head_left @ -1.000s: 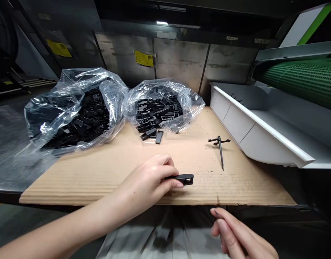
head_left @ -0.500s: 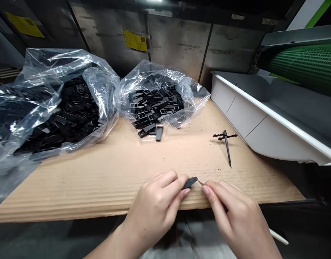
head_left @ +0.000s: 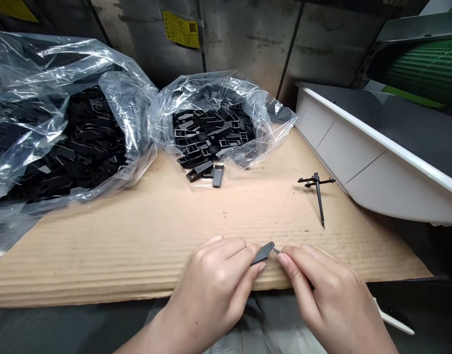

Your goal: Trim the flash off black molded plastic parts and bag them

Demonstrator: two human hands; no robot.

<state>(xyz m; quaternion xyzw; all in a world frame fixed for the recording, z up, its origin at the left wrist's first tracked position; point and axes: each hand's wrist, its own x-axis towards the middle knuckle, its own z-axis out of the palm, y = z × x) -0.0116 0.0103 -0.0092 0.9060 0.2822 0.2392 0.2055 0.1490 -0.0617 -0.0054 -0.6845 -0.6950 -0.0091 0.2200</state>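
Observation:
Near the cardboard's front edge, my left hand (head_left: pixel 218 273) pinches a small dark grey plastic part (head_left: pixel 263 253) between thumb and index finger. Its narrow, rounded end sticks out to the right. My right hand (head_left: pixel 321 280) is closed on a thin pointed blade (head_left: pixel 276 251), whose tip meets that end of the part. The rest of the tool is hidden in the fingers. Behind the right hand, a black plastic sprue (head_left: pixel 319 196) with a long stem and short side arms lies on the cardboard (head_left: pixel 137 236).
Two clear plastic bags of black plastic parts stand open at the left (head_left: pixel 85 142) and the centre back (head_left: pixel 211 130). Two loose parts (head_left: pixel 200 170) lie before the centre bag. A pale plastic bin (head_left: pixel 344 142) borders the right side. A white strip (head_left: pixel 395 319) shows below the cardboard.
The plastic part has turned in my left hand, so its flat side now shows. The blade tip now touches its end. The camera view has shifted slightly.

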